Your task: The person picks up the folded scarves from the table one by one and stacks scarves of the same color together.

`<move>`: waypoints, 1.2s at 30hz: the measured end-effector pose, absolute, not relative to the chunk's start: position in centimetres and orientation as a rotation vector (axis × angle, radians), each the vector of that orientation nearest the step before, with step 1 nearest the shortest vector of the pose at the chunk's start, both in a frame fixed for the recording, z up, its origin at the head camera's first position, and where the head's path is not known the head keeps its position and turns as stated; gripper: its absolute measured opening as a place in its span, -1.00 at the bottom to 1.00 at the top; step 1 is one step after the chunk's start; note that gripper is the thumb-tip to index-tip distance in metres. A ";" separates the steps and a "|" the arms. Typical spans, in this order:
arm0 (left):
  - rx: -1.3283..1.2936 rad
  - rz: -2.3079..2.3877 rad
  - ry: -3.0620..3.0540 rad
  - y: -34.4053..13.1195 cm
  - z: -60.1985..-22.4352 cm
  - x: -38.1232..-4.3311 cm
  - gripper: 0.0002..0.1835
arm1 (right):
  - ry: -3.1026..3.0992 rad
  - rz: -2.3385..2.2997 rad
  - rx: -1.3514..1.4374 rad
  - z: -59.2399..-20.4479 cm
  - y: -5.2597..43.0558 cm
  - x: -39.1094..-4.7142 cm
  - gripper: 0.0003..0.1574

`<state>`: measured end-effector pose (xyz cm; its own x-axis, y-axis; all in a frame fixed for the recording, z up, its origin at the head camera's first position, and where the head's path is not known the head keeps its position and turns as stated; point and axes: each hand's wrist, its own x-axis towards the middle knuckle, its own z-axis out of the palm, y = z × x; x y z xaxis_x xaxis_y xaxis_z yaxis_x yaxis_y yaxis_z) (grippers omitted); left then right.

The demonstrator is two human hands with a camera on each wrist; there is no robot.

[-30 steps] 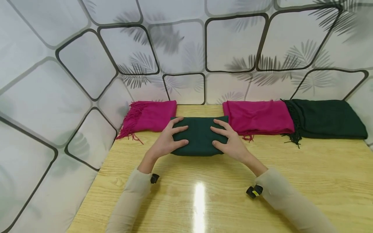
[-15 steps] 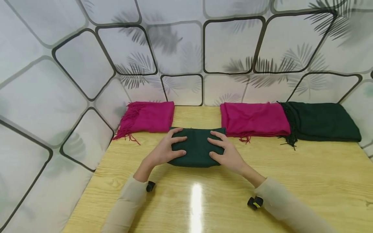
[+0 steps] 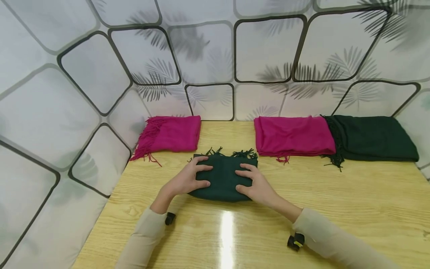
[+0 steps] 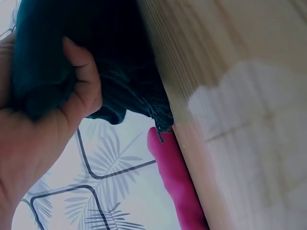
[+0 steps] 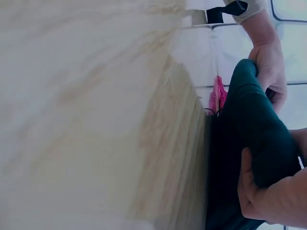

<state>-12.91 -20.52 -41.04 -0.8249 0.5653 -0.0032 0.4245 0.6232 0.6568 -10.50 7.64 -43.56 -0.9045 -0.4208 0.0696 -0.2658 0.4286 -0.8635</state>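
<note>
Between both hands is a folded dark green scarf (image 3: 223,177), held above the table, its dark fringe showing along the far edge. My left hand (image 3: 188,177) grips its left end, fingers spread over the top. The left wrist view shows the thumb and fingers of this left hand (image 4: 53,115) curled about the thick fold, with loose cloth and fringe hanging below. At the other end, my right hand (image 3: 256,185) grips the scarf in the same way. From the right wrist, the right hand (image 5: 273,196) wraps the near end of the green roll (image 5: 261,129).
Along the back of the wooden table (image 3: 188,239) lie a folded magenta scarf (image 3: 179,132) at left, another magenta scarf (image 3: 293,136) right of centre, and a second green scarf (image 3: 376,138) beside it. A patterned curtain (image 3: 208,52) borders the back and left.
Both hands have drawn the green scarf toward the body, away from the back row. Its fringe, hidden earlier, now shows beyond its far edge. The other scarves stay put.
</note>
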 end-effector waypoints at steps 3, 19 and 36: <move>0.793 0.947 2.623 -20.7 -41.0 -12.7 -0.47 | 2.505 -1.441 -0.588 -43.6 7.5 -10.3 -0.36; 0.782 0.811 2.567 -22.8 -41.3 -12.4 -0.41 | 2.461 -1.266 -0.717 -43.7 6.5 -10.0 -0.29; 0.716 0.427 2.500 -23.2 -41.2 -12.3 -0.06 | 2.520 -0.761 -0.929 -44.4 6.3 -11.1 -0.05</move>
<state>-12.33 -23.16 -41.25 -0.7361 0.5619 -0.3773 0.4046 0.8122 0.4202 -11.11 6.27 -44.42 -0.7243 -0.6765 -0.1336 -0.4893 0.6407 -0.5916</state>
